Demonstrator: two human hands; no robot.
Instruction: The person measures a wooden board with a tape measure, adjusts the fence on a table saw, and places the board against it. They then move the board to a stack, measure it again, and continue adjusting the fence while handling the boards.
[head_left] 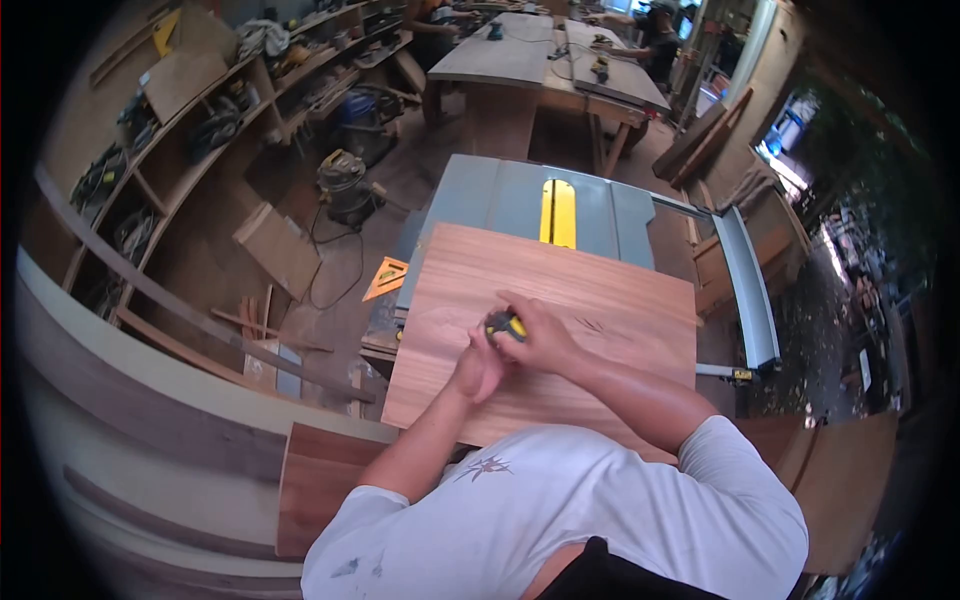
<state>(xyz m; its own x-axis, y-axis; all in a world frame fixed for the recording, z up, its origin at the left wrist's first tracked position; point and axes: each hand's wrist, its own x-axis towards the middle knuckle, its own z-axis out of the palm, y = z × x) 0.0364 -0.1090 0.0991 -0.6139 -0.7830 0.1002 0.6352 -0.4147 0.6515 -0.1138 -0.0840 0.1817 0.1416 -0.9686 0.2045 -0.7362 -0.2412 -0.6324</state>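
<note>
A reddish-brown wooden panel [620,310] lies across the near part of a table saw, right in front of my body. Short dark marks show on its face, right of my hands. Above the panel, a black and yellow tape measure [505,325] sits between both hands. My right hand [545,338] is wrapped round its right side. My left hand [482,368] closes against its lower left side, with some fingers hidden. No drawn-out blade can be made out.
Beyond the panel are the grey saw table [510,195], its yellow insert [558,210] and a fence rail [745,290]. An orange square [386,278] lies to the left. Shop vacuums [345,185] and tool shelves [210,150] stand farther left. People work at a far bench [490,60].
</note>
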